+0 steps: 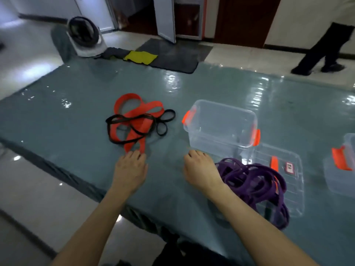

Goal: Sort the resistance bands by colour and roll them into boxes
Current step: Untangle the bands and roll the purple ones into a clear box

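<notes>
The left hand [130,167] bends its fingers onto the near end of the red band [141,124], likely to free it from the black bands [167,113]; whether they pinch it, I cannot tell. The right hand [199,169] rests loosely curled and empty between the box [217,129] and the purple bands [249,181].

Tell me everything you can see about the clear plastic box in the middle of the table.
The clear box is see-through plastic with rounded corners and an orange latch at each end. It stands upright, lidless and empty, on the glossy teal table cover, right of the tangled red and black bands. The right hand lies close before it.
</notes>
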A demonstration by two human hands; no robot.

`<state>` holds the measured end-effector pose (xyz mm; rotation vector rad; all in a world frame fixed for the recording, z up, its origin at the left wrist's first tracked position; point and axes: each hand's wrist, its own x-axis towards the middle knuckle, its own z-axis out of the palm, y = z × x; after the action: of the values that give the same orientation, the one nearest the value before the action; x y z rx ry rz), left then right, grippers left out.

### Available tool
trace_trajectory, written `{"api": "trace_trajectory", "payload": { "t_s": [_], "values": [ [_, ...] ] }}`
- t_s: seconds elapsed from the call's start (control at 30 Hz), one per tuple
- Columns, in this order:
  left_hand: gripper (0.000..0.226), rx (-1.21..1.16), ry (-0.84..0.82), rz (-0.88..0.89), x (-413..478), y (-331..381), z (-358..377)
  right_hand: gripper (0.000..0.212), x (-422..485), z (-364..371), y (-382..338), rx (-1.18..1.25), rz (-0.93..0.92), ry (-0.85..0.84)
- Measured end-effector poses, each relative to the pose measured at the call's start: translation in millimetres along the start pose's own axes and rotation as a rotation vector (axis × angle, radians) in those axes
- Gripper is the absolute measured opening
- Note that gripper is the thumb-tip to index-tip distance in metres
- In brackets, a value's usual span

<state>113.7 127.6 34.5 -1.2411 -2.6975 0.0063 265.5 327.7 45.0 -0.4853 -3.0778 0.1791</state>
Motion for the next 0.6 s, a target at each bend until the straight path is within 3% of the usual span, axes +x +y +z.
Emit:
{"api": "trace_trajectory", "payload": {
  "t_s": [0.13, 0.23, 0.47, 0.53, 0.6],
  "values": [
    [0.023, -0.012, -0.092, -0.052, 8, -49, 21, 0.023, 36, 19, -27, 0.031, 0.017, -0.089],
    [0.036, 0.001, -0.155, -0.058, 36, -89, 39, 0.033, 68, 33, -45, 0.074, 0.044, -0.121],
    [0.141, 0.031, -0.379, 0.124, 155, -191, 91, 0.134, 203, 75, -72, 0.162, 0.262, -0.053],
    [0.149, 0.044, -0.451, 0.183, 181, -208, 101, 0.155, 247, 84, -72, 0.181, 0.326, -0.083],
    [0.133, 0.018, -0.490, 0.253, 197, -224, 105, 0.166, 281, 93, -69, 0.214, 0.386, -0.136]
  ]
}}
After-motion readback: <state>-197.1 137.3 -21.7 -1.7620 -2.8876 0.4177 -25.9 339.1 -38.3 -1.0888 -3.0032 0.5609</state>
